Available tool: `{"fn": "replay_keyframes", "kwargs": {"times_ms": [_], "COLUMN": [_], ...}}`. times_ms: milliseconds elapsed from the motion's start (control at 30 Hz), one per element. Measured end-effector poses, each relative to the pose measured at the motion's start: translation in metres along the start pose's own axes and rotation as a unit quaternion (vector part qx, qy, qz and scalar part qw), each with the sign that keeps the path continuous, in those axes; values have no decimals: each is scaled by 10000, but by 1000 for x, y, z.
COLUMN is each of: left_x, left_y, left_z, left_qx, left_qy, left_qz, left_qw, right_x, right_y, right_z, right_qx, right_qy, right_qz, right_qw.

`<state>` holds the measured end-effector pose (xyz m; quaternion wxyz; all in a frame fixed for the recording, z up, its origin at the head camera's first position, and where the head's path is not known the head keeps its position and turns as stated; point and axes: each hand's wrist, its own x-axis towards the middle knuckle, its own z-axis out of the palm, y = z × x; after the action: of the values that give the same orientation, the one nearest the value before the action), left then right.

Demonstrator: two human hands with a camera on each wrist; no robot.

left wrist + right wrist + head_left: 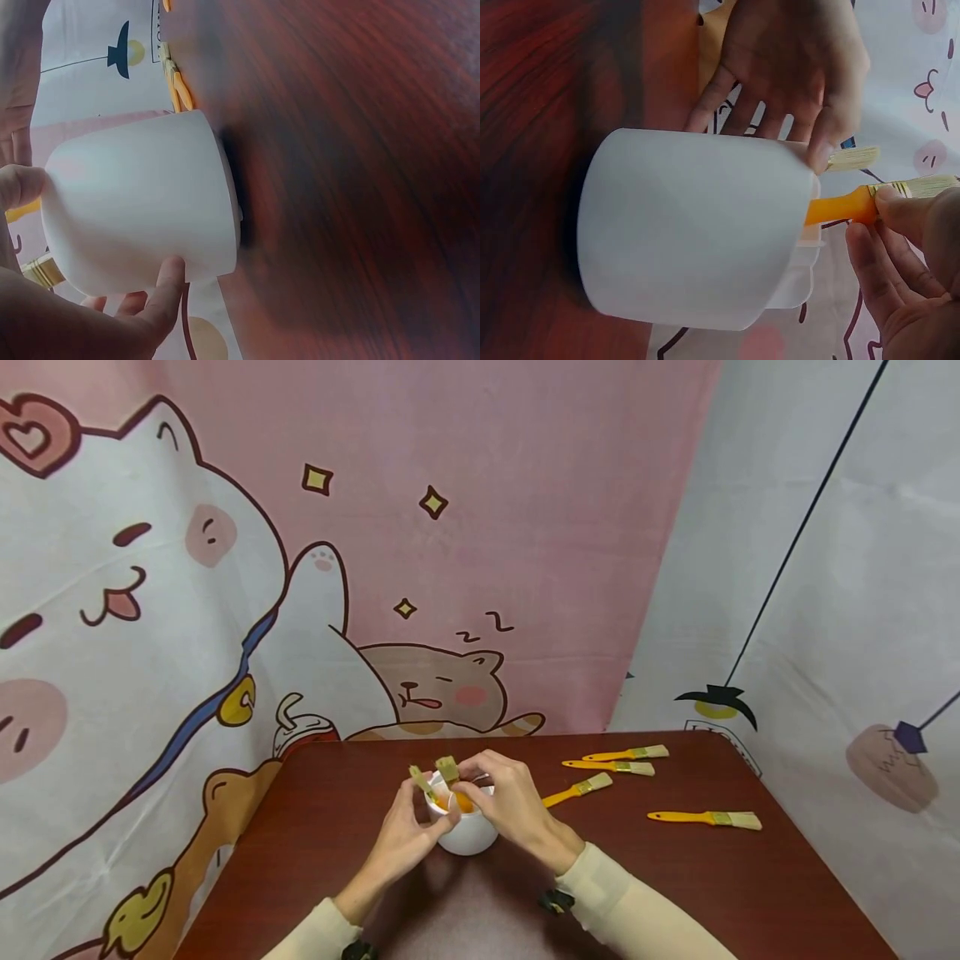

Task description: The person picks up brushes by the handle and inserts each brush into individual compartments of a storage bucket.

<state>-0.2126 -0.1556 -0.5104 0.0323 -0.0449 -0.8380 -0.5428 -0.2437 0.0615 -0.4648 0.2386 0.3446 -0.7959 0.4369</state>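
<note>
Paintbrush [840,209], yellow-handled, sits tilted at the mouth of the white cup [467,839], bristles up, its handle running inside the rim. Read the bench [322,810] from left to right. The left grip [408,835] holds the cup, thumb at the rim and fingers along the outer wall. A second brush [422,782] stands in the cup at the left of the rim, bristles up and leaning left. The right grip [517,802] is narrow, pinching the first paintbrush between thumb and fingers just below the bristles. An orange patch [463,802] shows within the cup, too hidden to identify. Right of the cup, a third brush [585,787] lies on the bench, its handle end partly hidden by the right grip; two far brushes [626,754] lie near each other toward the far edge; an outermost brush [705,818] lies apart at the right. Judged from this layout, the step in hand is probably loading brushes handle-first into the cup, though removal cannot be excluded. If loading, the next move calls for seating the handle fully, maintaining the left hold so that the cup does not tip, releasing the pinch without dislodging the leaning brush, then reaching for the third brush.
</note>
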Motion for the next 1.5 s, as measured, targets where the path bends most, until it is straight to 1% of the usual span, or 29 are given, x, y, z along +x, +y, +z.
{"fn": "replay_keyframes", "kwargs": {"times_ms": [300, 467, 533, 733, 833, 900, 1067, 1167, 1400, 1500], "left_x": [0, 0, 1, 0, -1, -1, -2, -3, -2, -1], "left_y": [-2, -4, -4, -4, -4, -4, -2, -1, -4, -5], "left_z": [0, 0, 0, 0, 0, 0, 0, -1, -3, -4], "left_qx": [-132, -114, -126, -181, -194, -194, -258, -313, -201, -203], "left_qy": [-78, -66, -68, -95, -106, -112, -114, -135, -246, -265], "left_qz": [-2, 14, 67, 140, 106, 158, 258, 239, 325, 243], "left_qw": [9999, 9999, 9999, 9997, 9997, 9996, 9993, 9991, 9990, 9991], "right_x": [-7, -11, -12, -15, -16, -17, -20, -22, -24, -25], "right_y": [11, 14, 16, 19, 21, 22, 25, 27, 28, 28], "right_z": [3, 4, 4, 6, 6, 6, 8, 9, 9, 7], "right_qx": [-190, -256, -287, -450, -510, -555, -740, -885, -1056, -1022], "right_qy": [-184, -209, -206, -166, -192, -209, -181, -142, -52, -58], "right_qz": [-69, -87, -111, -324, -383, -441, -715, -852, -895, -889], "right_qw": [9996, 9994, 9993, 9983, 9978, 9973, 9945, 9923, 9904, 9908]}}
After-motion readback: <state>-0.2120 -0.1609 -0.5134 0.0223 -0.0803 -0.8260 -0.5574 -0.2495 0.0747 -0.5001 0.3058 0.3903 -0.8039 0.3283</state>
